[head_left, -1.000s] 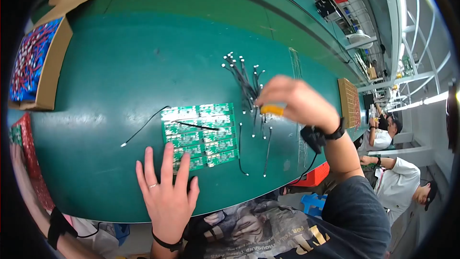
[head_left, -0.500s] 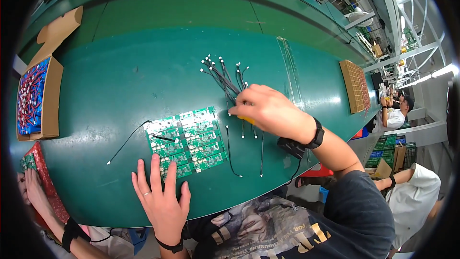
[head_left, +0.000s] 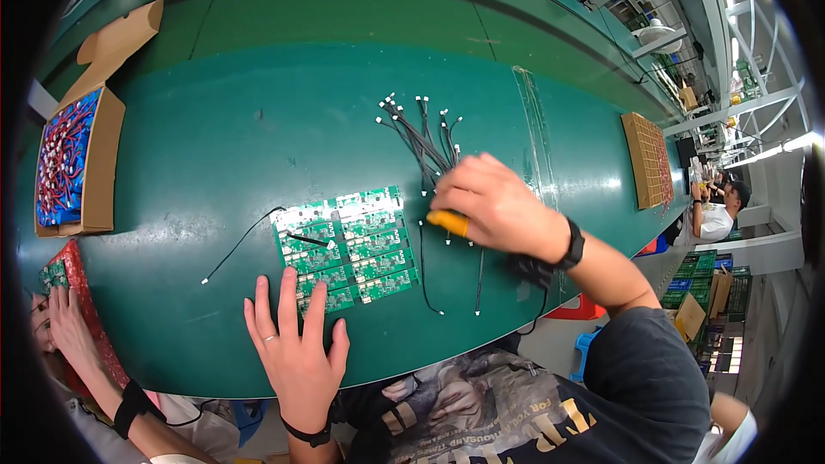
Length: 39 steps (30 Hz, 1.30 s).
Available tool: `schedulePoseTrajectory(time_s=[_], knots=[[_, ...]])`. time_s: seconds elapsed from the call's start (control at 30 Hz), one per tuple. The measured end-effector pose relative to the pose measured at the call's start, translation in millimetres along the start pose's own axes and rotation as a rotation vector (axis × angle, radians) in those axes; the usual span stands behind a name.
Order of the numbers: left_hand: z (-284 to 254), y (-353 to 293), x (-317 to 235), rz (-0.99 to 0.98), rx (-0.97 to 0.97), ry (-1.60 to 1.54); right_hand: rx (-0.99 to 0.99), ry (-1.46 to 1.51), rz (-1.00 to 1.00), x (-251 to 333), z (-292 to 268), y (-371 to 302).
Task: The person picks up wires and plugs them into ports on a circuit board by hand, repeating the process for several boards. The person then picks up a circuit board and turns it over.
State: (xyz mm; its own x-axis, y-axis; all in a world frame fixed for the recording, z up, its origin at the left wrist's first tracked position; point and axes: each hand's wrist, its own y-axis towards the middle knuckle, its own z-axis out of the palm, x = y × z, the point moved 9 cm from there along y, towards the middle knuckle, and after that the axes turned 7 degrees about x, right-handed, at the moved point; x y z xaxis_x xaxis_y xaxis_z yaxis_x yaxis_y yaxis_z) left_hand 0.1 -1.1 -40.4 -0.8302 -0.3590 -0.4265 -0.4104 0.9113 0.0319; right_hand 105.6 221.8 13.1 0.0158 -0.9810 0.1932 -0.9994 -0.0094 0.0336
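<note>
The right hand (head_left: 491, 204) has slid left, nearer the green boards (head_left: 371, 239), grip tight round a yellow thing (head_left: 448, 222); left hand (head_left: 299, 363) spread wide.

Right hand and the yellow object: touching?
Touching. The head view shows the yellow object sticking out from under the curled fingers of the right hand.

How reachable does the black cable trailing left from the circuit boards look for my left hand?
Probably yes: the left hand is at the lower left of the circuit boards, and nothing visible blocks its way to the black cable.
</note>
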Motion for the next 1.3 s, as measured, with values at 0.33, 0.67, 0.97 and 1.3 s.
schedulePoseTrajectory(time_s=[0.33, 0.67, 0.97, 1.3], knots=[[4.4, 7.1, -3.0, 0.020, -0.007, 0.004, 0.012, 0.275, 0.402, -4.7, 22.5, -16.0], [-10.4, 14.2, -6.7, 0.112, -0.059, -0.110, -0.070, 0.727, 0.612, -19.9, 32.7, -32.8], [12.3, -7.0, -8.8, 0.034, -0.113, -0.095, 0.012, 1.069, 0.413, -52.9, 50.9, -47.5], [-25.3, -19.9, -39.0, 0.170, -0.291, -0.188, 0.130, 1.281, 0.379, 22.7, 25.5, -31.5]])
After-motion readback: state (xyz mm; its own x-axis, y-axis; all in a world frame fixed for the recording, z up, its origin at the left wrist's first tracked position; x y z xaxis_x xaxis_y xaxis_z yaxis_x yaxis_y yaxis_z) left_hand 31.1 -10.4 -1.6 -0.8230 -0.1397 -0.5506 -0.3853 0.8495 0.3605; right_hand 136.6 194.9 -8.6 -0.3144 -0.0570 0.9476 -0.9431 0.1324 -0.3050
